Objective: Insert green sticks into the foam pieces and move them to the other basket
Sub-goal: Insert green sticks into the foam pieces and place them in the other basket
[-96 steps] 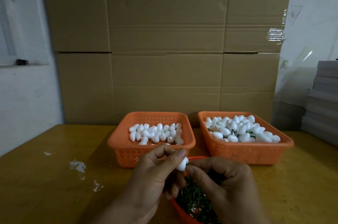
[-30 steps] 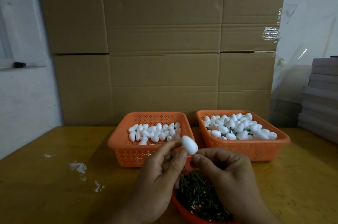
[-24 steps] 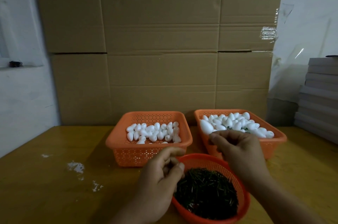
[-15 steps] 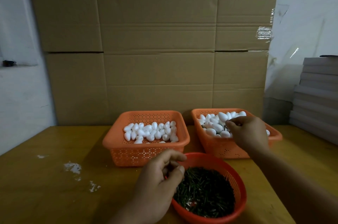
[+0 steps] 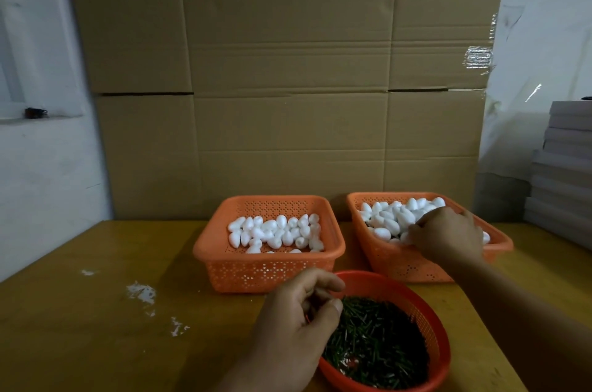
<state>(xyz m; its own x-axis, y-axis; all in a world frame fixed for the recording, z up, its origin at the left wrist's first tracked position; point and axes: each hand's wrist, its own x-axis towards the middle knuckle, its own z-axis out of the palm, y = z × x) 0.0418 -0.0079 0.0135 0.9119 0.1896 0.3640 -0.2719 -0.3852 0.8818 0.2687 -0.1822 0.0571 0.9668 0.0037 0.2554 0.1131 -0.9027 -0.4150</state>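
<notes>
Two orange rectangular baskets stand side by side at the back of the table. The left basket [image 5: 224, 250] holds plain white egg-shaped foam pieces [image 5: 275, 233]. More foam pieces [image 5: 389, 215], some with green sticks in them, fill the right basket [image 5: 381, 257]. A round red bowl [image 5: 439, 340] in front is full of green sticks [image 5: 378, 343]. My left hand [image 5: 298, 324] hovers at the bowl's left rim, fingers curled and apart, with nothing seen in them. My right hand [image 5: 448, 239] reaches into the right basket, fingertips down among the foam; whether it grips one is hidden.
A wall of large cardboard boxes [image 5: 288, 87] rises right behind the baskets. Grey flat stacks [image 5: 563, 167] sit at the far right. White foam crumbs [image 5: 141, 292] lie on the yellow table [image 5: 96, 343] to the left.
My right hand took the stuck foam piece from in front of me and carried it into the right basket, sinking onto the pile. My left hand dropped to the red bowl's rim.
</notes>
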